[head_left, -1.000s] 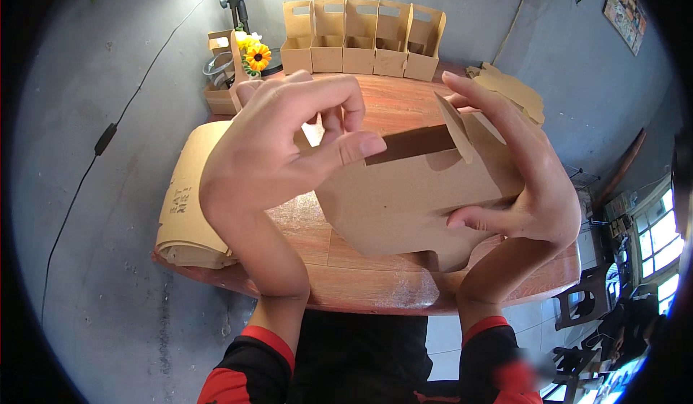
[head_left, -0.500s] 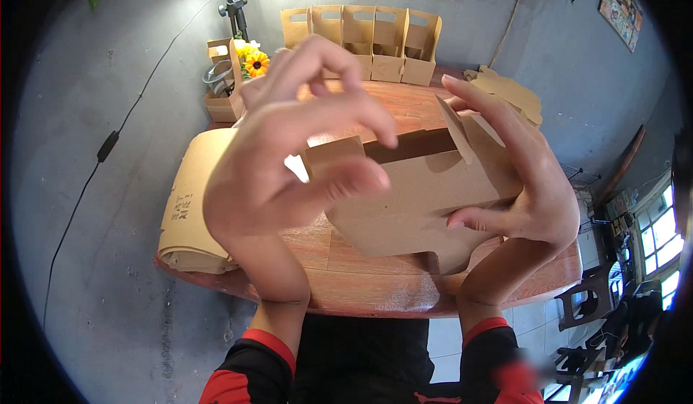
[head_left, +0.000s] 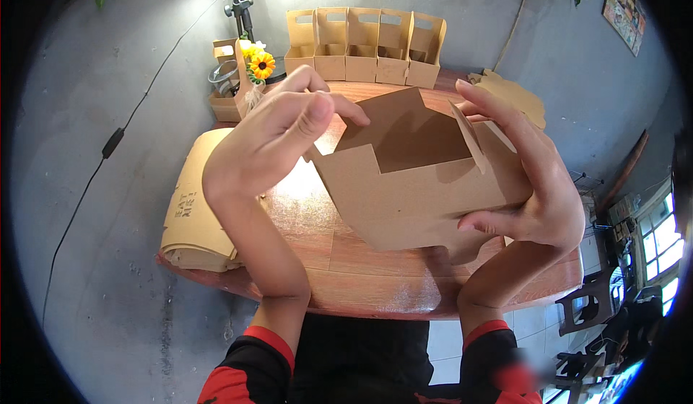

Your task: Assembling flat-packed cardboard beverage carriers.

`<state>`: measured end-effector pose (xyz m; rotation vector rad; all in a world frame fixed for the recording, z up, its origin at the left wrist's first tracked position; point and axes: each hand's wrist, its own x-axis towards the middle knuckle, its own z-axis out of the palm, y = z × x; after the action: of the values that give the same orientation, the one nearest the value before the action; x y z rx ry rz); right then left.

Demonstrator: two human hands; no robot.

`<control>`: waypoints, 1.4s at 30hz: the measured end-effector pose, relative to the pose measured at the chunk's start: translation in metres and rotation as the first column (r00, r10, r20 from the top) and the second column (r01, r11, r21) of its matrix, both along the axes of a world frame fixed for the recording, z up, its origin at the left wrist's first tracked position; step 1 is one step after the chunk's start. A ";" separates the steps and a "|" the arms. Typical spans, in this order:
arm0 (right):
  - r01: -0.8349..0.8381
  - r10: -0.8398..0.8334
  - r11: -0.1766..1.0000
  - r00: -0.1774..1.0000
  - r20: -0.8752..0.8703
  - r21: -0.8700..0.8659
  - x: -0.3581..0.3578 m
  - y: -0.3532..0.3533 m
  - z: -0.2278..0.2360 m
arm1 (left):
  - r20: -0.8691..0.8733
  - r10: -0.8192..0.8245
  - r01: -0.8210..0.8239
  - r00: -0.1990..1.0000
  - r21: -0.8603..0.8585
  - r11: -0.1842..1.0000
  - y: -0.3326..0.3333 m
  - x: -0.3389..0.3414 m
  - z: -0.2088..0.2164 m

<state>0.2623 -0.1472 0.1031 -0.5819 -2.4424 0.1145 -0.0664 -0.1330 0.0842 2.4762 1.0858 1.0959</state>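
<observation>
Kraft cardboard box [head_left: 415, 187], half-folded, is held up over the middle of the round wooden tabletop [head_left: 361, 288], not resting on it. Its long axis runs left-right, tilted w/ the right end higher; the open top faces up and away from the person, brown inside visible, one flap standing at the right. Right hand [head_left: 530, 180] has a holding grip: fingers wrapped over the box's right end, thumb under its lower front edge. Left hand [head_left: 278, 133] is at the box's upper left corner, fingers curled, fingertips on the back flap's edge; can't tell how firmly it pinches. At the tabletop's left edge, a stack of flat kraft blanks [head_left: 195, 216] overhangs, dark print on the top sheet. Along the far edge, a row of five upright kraft carriers [head_left: 364, 46] w/ cut-out handles. Far left corner: small kraft holder w/ a yellow sunflower [head_left: 261, 64], dark lamp stand [head_left: 242, 7] behind it. More flat cut-outs [head_left: 516, 93] at the far right edge. Black cable [head_left: 112, 144] down the grey wall, left.
</observation>
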 end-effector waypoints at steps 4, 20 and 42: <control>-0.016 0.015 1.000 1.000 -0.013 -0.027 -0.002 0.005 -0.003 | 0.018 -0.146 0.147 0.989 -0.140 0.979 0.019 -0.014 -0.002; -0.040 0.037 0.998 0.998 -0.054 -0.052 -0.005 0.008 -0.002 | 0.237 -0.522 0.571 0.820 -0.259 0.779 0.068 -0.019 -0.025; 0.202 -0.203 0.979 0.978 0.052 0.009 -0.021 -0.005 -0.003 | 0.085 -0.145 0.157 0.986 -0.154 0.975 0.032 0.020 -0.001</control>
<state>0.2410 -0.1526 0.1004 -0.8378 -2.4167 0.0114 -0.0464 -0.1009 0.0829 2.3310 0.9098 1.0042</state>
